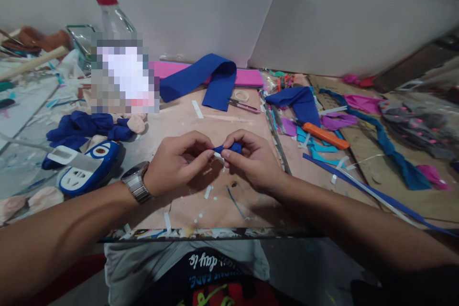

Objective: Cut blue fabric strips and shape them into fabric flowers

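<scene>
Between my two hands, over the middle of the table, is a small piece of blue fabric [234, 147] with a bit of white at its lower edge. My left hand [182, 155] pinches its left end between thumb and fingers, and my right hand [251, 158] pinches the right end. The fingertips of both hands nearly meet. A wide blue strip [218, 69] lies folded over beyond them, partly on a pink block [251, 78]. Small scissors [244, 105] rest beside its end, near a beige ring [241, 95].
To the left are a blue and white power strip [89, 167], bunched blue fabric [84, 126] and a red-capped bottle [114, 16]. An orange cutter [324, 135], another blue strip [299, 103] and a brown board [405, 167] with fabric scraps lie right.
</scene>
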`<state>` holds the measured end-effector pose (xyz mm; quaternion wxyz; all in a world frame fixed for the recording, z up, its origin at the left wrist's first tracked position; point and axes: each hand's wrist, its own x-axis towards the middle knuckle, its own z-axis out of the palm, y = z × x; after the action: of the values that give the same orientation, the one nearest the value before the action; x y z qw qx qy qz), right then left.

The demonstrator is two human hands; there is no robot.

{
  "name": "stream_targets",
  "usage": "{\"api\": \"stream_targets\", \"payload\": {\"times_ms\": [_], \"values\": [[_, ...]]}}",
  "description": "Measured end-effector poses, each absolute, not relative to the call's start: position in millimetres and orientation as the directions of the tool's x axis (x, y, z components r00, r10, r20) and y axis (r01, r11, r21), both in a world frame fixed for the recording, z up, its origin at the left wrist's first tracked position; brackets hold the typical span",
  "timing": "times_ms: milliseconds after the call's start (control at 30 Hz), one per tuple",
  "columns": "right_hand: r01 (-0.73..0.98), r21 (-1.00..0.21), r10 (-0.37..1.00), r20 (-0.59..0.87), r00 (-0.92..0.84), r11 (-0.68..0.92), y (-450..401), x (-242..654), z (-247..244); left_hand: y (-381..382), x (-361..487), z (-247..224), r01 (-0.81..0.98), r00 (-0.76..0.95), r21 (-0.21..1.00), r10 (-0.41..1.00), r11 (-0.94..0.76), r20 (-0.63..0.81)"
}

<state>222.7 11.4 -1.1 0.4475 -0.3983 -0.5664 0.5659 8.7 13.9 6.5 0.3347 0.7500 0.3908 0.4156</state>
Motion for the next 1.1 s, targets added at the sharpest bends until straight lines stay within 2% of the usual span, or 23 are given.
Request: {"api": "stream_targets", "payload": {"times_ms": [300,800,1100], "values": [[-0.052,-0.997,0.960,0.073,-0.270,0.062,11.6,221.7,0.9,15.5,7.7,6.1,0.278,0.378,0.846,0.861,-0.456,0.340],[-0.033,-0.994,0.965,0.110,-0.238,0.105,11.4,223.1,-1.4,15.8,9.1,4.0,0.223,0.316,0.882,0.887,-0.415,0.337],[-0.012,-0.995,0.963,0.099,-0.250,0.099,10.6,222.8,0.6,15.0,7.8,4.9,0.259,0.370,0.851,0.861,-0.456,0.349]]}}
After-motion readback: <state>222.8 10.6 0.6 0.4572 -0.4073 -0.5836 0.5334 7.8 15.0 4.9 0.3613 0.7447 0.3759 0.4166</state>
